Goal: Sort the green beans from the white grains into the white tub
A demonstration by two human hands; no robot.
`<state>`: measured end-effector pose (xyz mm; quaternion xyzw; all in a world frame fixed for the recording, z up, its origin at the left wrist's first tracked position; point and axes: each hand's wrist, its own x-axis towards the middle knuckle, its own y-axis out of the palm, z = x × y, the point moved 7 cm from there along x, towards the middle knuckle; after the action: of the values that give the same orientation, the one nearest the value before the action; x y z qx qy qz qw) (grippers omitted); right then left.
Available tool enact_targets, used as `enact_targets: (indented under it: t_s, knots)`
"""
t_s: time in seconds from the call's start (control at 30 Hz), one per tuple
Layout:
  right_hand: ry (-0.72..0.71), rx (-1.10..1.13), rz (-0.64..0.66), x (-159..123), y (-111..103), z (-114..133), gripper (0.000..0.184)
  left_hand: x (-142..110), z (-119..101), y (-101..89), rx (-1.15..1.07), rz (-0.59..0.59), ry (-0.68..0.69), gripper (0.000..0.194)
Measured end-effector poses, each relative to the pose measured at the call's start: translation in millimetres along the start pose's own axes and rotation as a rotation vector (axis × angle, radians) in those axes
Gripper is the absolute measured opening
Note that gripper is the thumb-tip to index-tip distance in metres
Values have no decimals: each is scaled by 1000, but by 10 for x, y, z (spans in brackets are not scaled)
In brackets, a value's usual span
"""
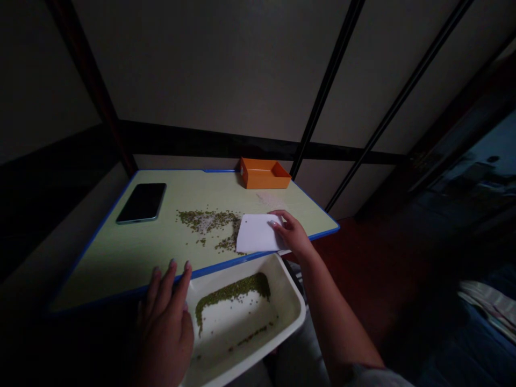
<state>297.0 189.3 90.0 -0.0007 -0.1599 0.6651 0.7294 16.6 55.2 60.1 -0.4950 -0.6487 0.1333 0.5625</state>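
Observation:
My right hand (292, 235) pinches a flat white card (258, 232) by its right side, thumb on top. The card lies low over the table near the front edge, its left side against a scatter of small green beans (209, 220) that look like mung beans, mixed with whitish grains. Below the table edge is a white plastic basin (237, 371), with more green beans (242, 287) banked along its far inner wall. My left hand (167, 317) rests against the basin's left side, fingers stretched out toward the table edge.
A pale green table (116, 252) with blue edging carries a dark-screened phone (143, 201) at the left. At the back stands an open orange box (264, 174), with a faint patch of whitish grains (268, 200) before it. Panelled doors (209, 75) rise behind.

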Motion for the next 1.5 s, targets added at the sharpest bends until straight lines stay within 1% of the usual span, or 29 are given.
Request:
enact_targets:
  t_s: [0.13,0.4,0.57,0.83,1.13,1.2,1.37,1.5]
  knots:
    - [17,-13,6,-9,-16,-9,35,-13,12,-2,5,2,-23,68]
    - [41,0,25,-29,-5,-45,36,0,-8,-16,-4,-9,-13,67]
    - [28,-1,28,-34,-1,-19,36,1,-27,-29,8,-9,-12,67]
    - [41,20,37,-28,-16,-84,38,0,-22,-20,-12,-7,-21,69]
    - [51,66,42,-43,-19,-66,37,3,-22,-23,-17,-23,-11,68]
    - [46,91,27,-46,-37,-42,37,3,-21,-23,-15,-28,-6,68]
    - [64,113,-68,-53,-112,-25,40,-3,-8,-7,-30,-25,-10,68]
    - [93,43,-43,-63,-74,-28,43,-17,-3,-1,-34,-21,-21,69]
